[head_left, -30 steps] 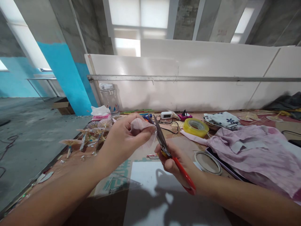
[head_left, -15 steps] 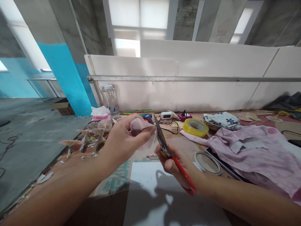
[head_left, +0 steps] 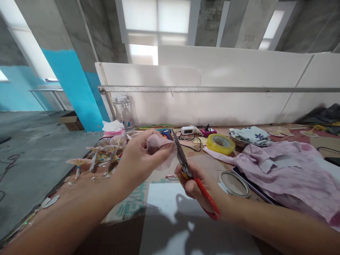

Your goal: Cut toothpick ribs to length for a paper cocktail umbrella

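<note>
Fabric [head_left: 156, 141], a pale pink, thin, see-through scrap, is up in the air above the brown table [head_left: 82, 182]. Call it the middle of a clock. At 8 o'clock the bare left hand [head_left: 140, 156] pinches it, thumb and fingers pressed together on it. At 4 o'clock the bare right hand [head_left: 205, 177] has its fingers wrapped around the long metal scissors with red handles [head_left: 183, 157]. The blades are a little apart and point toward 11 o'clock, right by the fabric's edge. I can't tell if they touch it.

The fabric should be very light, soft and floppy, so it would likely bend away from a push. It may be a bit slick and looks easy to tear. The best place to hold it is probably close to the edge facing the scissors, pinched gently, so that part is tight. The loose bit hanging below could fold over. The scissors look stiff and heavier.

A yellow roll of clear tape [head_left: 220, 151] is at 3 o'clock, with a crumpled pink cloth heap [head_left: 287, 170] past it. A white paper sheet [head_left: 159, 198] lies at 6 o'clock, and small fan-shaped pieces [head_left: 79, 162] sit at 9 o'clock.
</note>
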